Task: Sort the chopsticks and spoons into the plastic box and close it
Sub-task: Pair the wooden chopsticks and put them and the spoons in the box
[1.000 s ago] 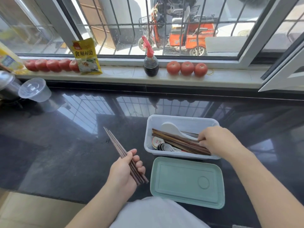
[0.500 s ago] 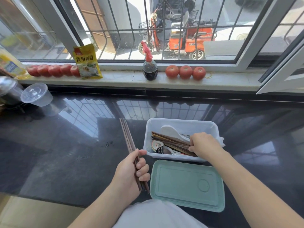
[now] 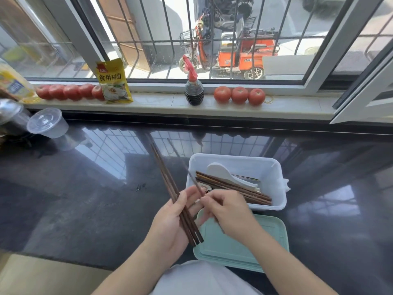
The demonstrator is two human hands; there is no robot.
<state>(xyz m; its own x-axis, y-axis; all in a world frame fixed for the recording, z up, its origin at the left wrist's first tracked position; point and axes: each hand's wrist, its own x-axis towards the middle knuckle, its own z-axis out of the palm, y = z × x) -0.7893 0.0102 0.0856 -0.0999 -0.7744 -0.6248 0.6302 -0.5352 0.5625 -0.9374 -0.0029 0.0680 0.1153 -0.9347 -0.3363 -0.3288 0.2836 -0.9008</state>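
Left hand point(image 3: 170, 218): grips a chopstick bundle point(image 3: 170, 188)
Right hand point(image 3: 225, 209): seems to pinch one blurred chopstick point(image 3: 192, 179)
Plastic box point(image 3: 274, 177): open

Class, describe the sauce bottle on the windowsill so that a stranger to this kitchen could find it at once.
Start at the pale windowsill under the barred window. About midway along it, left of three tomatoes and right of a yellow packet, stands the sauce bottle. It alone is dark and ribbed, with a red cap.
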